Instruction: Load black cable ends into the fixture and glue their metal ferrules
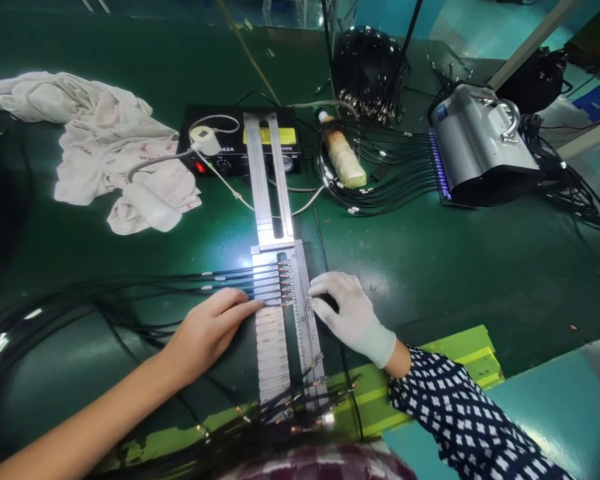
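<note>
the bare left hand (215, 323) is pinching a thin black cable (273, 305) at a slotted silver metal jig (271, 363), which is lying near the front edge of the green tabletop (415, 267). the white-gloved right hand (350, 313) is resting at the jig's long right rail (306, 327), fingers slightly parted; whether it is gripping, i cannot tell. for good work, each cable should probably be lying straight across the jig, copper-coloured tips (285, 289) lining up evenly.

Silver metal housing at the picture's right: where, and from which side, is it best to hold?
Probably by the curved handle, from above: it arches out from the silver metal housing, leaving a gap to wrap around. The left edge looks less suitable, since black cables crowd it.
</note>
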`<state>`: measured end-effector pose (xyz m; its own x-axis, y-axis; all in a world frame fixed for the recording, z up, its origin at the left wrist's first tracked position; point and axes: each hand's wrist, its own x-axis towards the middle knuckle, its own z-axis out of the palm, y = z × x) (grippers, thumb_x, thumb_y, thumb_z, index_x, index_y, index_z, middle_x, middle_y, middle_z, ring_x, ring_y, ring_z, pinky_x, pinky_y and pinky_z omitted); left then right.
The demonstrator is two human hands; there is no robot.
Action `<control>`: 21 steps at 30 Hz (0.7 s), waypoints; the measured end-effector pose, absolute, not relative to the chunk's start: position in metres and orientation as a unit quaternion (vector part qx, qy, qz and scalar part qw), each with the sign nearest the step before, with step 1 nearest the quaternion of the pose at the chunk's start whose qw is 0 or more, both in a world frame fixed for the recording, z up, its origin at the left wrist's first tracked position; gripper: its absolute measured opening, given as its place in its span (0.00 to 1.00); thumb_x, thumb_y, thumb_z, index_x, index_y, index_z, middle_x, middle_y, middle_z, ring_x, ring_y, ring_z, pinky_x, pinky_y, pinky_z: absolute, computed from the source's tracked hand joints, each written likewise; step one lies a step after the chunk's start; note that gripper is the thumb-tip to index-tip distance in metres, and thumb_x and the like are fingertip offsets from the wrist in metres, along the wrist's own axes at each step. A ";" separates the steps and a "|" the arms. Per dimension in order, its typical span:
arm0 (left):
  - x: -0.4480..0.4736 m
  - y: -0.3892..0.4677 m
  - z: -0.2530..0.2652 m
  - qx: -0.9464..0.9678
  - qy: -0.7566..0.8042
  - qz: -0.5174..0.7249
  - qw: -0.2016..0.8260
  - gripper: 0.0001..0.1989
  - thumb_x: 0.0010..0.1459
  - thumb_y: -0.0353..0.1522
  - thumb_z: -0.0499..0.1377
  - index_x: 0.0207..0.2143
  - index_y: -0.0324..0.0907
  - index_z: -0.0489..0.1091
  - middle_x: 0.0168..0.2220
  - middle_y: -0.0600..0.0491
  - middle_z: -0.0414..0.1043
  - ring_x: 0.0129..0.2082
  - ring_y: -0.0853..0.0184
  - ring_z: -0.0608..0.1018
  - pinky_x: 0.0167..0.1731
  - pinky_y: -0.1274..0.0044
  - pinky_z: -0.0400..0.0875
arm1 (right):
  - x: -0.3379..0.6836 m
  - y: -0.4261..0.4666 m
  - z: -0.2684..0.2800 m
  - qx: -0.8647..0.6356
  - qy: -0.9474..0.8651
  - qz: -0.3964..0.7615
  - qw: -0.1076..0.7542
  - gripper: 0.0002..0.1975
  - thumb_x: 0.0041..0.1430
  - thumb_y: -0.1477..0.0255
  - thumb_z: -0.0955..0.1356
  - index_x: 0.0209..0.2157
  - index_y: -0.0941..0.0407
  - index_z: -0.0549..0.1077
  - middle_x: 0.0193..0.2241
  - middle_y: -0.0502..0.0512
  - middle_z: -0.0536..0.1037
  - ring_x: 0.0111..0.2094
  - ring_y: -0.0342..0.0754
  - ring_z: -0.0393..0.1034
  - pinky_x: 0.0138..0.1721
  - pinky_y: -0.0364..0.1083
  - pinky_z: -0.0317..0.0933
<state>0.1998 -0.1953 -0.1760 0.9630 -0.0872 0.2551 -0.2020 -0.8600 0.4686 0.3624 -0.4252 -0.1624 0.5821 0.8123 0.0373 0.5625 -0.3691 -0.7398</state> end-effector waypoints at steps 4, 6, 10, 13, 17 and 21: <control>0.199 -0.196 -0.177 0.953 -0.063 0.113 0.273 0.17 0.65 0.25 0.50 0.52 0.45 0.69 0.41 0.49 0.71 0.40 0.68 0.75 0.38 0.78 0.72 | 0.363 -0.425 -0.164 -0.810 -0.428 0.168 0.363 0.04 0.63 0.74 0.67 0.37 0.50 0.72 0.43 0.48 0.77 0.48 0.50 0.69 0.52 0.53 0.56; 0.199 -0.198 -0.178 0.951 -0.066 0.112 0.282 0.16 0.64 0.24 0.50 0.52 0.43 0.68 0.42 0.49 0.71 0.40 0.68 0.75 0.39 0.78 0.71 | 0.363 -0.425 -0.165 -0.811 -0.427 0.168 0.364 0.03 0.63 0.74 0.67 0.37 0.50 0.72 0.43 0.48 0.77 0.49 0.50 0.69 0.52 0.53 0.56; 0.199 -0.198 -0.179 0.952 -0.093 0.110 0.269 0.17 0.63 0.22 0.51 0.52 0.40 0.67 0.42 0.48 0.71 0.39 0.68 0.74 0.39 0.78 0.70 | 0.363 -0.426 -0.165 -0.808 -0.427 0.163 0.371 0.04 0.63 0.74 0.67 0.37 0.50 0.71 0.43 0.47 0.77 0.48 0.49 0.69 0.52 0.52 0.56; 0.200 -0.196 -0.178 0.954 -0.090 0.100 0.268 0.17 0.63 0.22 0.51 0.52 0.40 0.67 0.43 0.47 0.71 0.41 0.68 0.74 0.40 0.78 0.70 | 0.363 -0.426 -0.166 -0.808 -0.429 0.166 0.370 0.04 0.63 0.74 0.67 0.38 0.50 0.71 0.43 0.47 0.77 0.48 0.49 0.68 0.52 0.52 0.56; 0.199 -0.191 -0.178 0.957 -0.096 0.085 0.262 0.17 0.64 0.24 0.50 0.53 0.41 0.67 0.44 0.47 0.72 0.42 0.67 0.75 0.42 0.77 0.71 | 0.364 -0.426 -0.165 -0.808 -0.429 0.173 0.365 0.04 0.63 0.74 0.67 0.38 0.50 0.71 0.43 0.46 0.77 0.48 0.48 0.68 0.52 0.52 0.56; 0.197 -0.189 -0.179 0.964 -0.120 0.088 0.220 0.18 0.64 0.25 0.49 0.55 0.42 0.65 0.43 0.47 0.73 0.41 0.64 0.75 0.42 0.74 0.71 | 0.365 -0.427 -0.164 -0.806 -0.428 0.179 0.367 0.04 0.63 0.74 0.68 0.38 0.50 0.72 0.43 0.45 0.77 0.48 0.47 0.68 0.52 0.51 0.56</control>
